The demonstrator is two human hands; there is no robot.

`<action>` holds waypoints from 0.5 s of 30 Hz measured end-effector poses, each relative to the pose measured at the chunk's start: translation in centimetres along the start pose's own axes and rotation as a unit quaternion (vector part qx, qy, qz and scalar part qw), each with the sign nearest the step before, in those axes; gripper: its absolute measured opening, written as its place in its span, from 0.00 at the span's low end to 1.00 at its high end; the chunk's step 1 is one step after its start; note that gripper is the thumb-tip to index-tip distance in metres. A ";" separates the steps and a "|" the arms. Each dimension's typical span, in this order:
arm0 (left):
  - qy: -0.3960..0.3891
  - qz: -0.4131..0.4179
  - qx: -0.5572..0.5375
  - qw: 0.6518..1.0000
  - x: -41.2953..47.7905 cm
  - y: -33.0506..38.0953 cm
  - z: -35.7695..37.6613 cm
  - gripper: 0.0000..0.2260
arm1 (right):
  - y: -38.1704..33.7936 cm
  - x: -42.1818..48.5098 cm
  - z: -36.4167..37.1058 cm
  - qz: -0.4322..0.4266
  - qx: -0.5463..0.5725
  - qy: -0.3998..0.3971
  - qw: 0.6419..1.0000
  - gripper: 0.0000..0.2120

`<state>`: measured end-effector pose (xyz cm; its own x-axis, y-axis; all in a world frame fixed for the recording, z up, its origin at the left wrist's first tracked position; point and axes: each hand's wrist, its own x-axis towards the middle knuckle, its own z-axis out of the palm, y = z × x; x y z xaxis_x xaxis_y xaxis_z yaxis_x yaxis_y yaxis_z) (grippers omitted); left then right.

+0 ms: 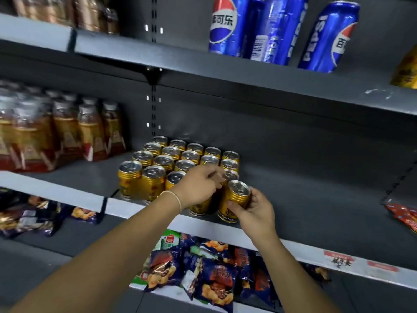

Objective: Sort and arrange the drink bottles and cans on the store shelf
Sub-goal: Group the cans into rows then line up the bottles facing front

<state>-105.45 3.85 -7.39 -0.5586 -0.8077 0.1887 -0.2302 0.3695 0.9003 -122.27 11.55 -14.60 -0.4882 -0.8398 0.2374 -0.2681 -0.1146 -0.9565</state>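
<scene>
Grey metal store shelving filled the view, with a middle shelf (316, 199) carrying the task items. On its left half stood a block of short gold ribbed drink cans with silver pull-tab lids (158, 161), upright and touching in rows. Shrink-wrapped clear bottles of amber drink with pale caps (67, 129) occupied the adjoining bay to the left.

The right hand (257, 211) gripped one gold can (237, 199) round its side, thumb in front. This can was tilted slightly and sat at the front right corner of the block, at the shelf edge. The left hand (198, 188), wearing a thin pale bracelet (174, 197), was above the front row just left of that can. Its fingers were curled at the lid of a neighbouring can; whether they held it could not be determined.

On the upper shelf (225, 75), tall blue cans (225, 26) bore "PEPSI", the red, white and blue globe and the characters "可乐". On the lower shelf lay dark blue snack packets (214, 274). Red packets (404, 218) lay at the far right. Writing on the gold cans and on the red-and-white shelf-edge labels (338, 259) was too blurred to read.
</scene>
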 end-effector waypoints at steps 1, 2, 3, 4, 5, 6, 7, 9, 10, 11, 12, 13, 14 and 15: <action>0.002 0.004 -0.015 1.000 -0.4 -0.3 -0.5 0.12 | 0.2 -0.1 0.6 -0.008 -0.009 0.005 1.000 0.25; 0.003 0.011 -0.021 1.000 -0.7 -0.6 -0.9 0.12 | 0.4 -0.2 1.1 -0.014 -0.015 0.009 1.000 0.25; 0.005 0.019 -0.024 1.000 -1.0 -0.8 -1.2 0.12 | 0.5 -0.4 1.5 -0.018 -0.020 0.011 1.000 0.26; 0.006 0.026 -0.024 0.999 -1.4 -0.9 -1.6 0.11 | 0.6 -0.5 1.9 -0.020 -0.026 0.012 0.999 0.26; 0.006 0.031 -0.024 0.999 -1.7 -1.0 -1.9 0.11 | 0.6 -0.6 2.3 -0.021 -0.033 0.013 0.999 0.27; 0.006 0.034 -0.024 0.999 -2.0 -1.1 -2.2 0.11 | 0.7 -0.7 2.6 -0.023 -0.038 0.015 0.999 0.27; 0.005 0.036 -0.026 0.999 -2.3 -1.2 -2.5 0.11 | 0.7 -0.8 2.8 -0.024 -0.041 0.019 0.999 0.27; 0.002 0.036 -0.032 0.999 -2.9 -1.5 -3.1 0.11 | 0.7 -1.0 3.2 -0.024 -0.045 0.027 0.998 0.27; 0.002 0.035 -0.030 0.999 -3.1 -1.6 -3.3 0.11 | 0.8 -1.1 3.3 -0.026 -0.048 0.029 0.998 0.28; 0.002 0.033 -0.027 0.999 -3.3 -1.8 -3.5 0.12 | 0.8 -1.3 3.4 -0.028 -0.051 0.030 0.998 0.28; 0.003 0.032 -0.027 0.999 -3.5 -2.0 -3.6 0.12 | 0.8 -1.5 3.5 -0.031 -0.054 0.029 0.998 0.28; 0.003 0.031 -0.030 0.999 -3.8 -2.2 -3.7 0.12 | 0.8 -1.7 3.5 -0.033 -0.058 0.027 0.997 0.29; 0.003 0.033 -0.032 0.999 -4.1 -2.4 -3.8 0.11 | 0.9 -1.8 3.5 -0.038 -0.063 0.024 0.997 0.30; 0.004 0.037 -0.033 0.999 -4.3 -2.6 -3.8 0.11 | 0.9 -1.9 3.5 -0.040 -0.069 0.022 0.997 0.31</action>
<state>-99.40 4.62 -9.03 -0.5651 -0.7831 0.2597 -0.1356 0.3987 0.9070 -118.63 11.19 -16.55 -0.4952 -0.8067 0.3224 -0.4178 -0.1042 -0.9025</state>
